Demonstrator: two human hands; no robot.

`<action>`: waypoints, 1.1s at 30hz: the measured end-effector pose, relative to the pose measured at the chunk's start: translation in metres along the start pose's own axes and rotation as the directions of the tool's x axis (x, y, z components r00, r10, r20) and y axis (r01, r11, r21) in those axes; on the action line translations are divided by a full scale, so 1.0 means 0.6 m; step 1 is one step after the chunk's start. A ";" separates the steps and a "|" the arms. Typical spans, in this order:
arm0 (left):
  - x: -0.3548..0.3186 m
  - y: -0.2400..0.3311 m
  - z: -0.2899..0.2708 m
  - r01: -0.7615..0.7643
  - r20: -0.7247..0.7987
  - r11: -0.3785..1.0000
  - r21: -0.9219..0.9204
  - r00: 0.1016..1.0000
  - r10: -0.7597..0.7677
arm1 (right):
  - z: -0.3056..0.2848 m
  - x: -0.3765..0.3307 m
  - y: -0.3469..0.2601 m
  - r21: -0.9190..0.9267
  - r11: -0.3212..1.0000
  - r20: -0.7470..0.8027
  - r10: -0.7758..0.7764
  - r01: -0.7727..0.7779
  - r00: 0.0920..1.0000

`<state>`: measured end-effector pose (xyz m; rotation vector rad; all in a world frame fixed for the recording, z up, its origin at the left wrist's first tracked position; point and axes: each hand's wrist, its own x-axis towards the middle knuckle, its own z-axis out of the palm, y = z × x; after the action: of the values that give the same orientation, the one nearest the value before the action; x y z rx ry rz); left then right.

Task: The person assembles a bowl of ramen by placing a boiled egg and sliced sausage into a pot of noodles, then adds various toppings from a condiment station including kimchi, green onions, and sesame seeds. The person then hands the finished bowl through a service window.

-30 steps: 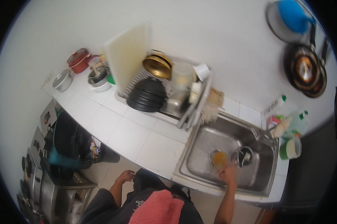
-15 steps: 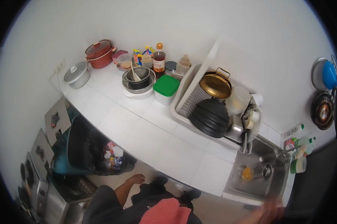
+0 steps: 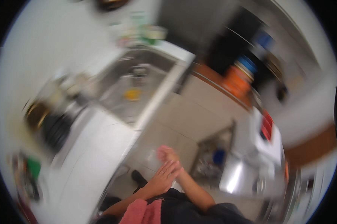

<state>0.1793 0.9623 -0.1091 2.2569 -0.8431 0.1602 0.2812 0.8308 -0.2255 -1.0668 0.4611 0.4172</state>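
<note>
The whole view is smeared. At the left, dark pans sit on the white counter, with the sink at its far end. Near the bottom centre, in front of the body over the floor, the left hand lies with straight fingers against the right hand; both look empty, though blur hides the right fingers.

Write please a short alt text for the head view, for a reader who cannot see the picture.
Blurred by motion, the person's left hand and right hand meet, seemingly empty, above a pale tiled floor. To the left runs a white counter with a steel sink that holds something yellow.
</note>
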 end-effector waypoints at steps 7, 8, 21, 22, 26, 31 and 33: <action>0.084 0.149 0.208 -0.735 -0.085 0.675 -0.060 0.678 0.730 | -0.204 -0.242 0.004 0.810 0.561 0.249 -0.068 -0.169 0.966; 0.083 0.176 0.247 -0.752 -0.099 0.656 -0.071 0.659 0.745 | -0.246 -0.284 0.003 0.883 0.434 0.329 -0.299 -0.180 0.896; 0.054 0.618 0.664 -0.555 0.705 0.787 -0.268 0.444 0.553 | -0.662 -0.752 0.044 0.410 0.738 -0.715 -0.105 0.536 0.691; 0.052 0.648 0.690 -0.518 0.716 0.784 -0.342 0.396 0.574 | -0.687 -0.779 0.054 0.372 0.723 -0.798 -0.071 0.582 0.599; 0.050 0.748 0.793 -0.362 0.732 0.736 -0.572 0.179 0.657 | -0.781 -0.838 0.107 -0.149 0.979 -0.973 -0.170 0.138 0.155; 0.067 0.820 0.948 -0.325 0.710 0.634 -0.701 -0.234 0.665 | -0.902 -0.870 0.196 -0.244 0.934 -0.939 -0.294 0.260 0.177; 0.072 0.849 1.020 -0.336 0.659 0.567 -0.753 -0.371 0.655 | -0.959 -0.878 0.223 -0.346 0.928 -0.904 -0.370 0.142 0.215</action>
<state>-0.1755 0.2625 -0.2507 1.0246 -2.5325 -1.3764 -0.3177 0.3156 -0.2683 -1.5033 1.3602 -0.6461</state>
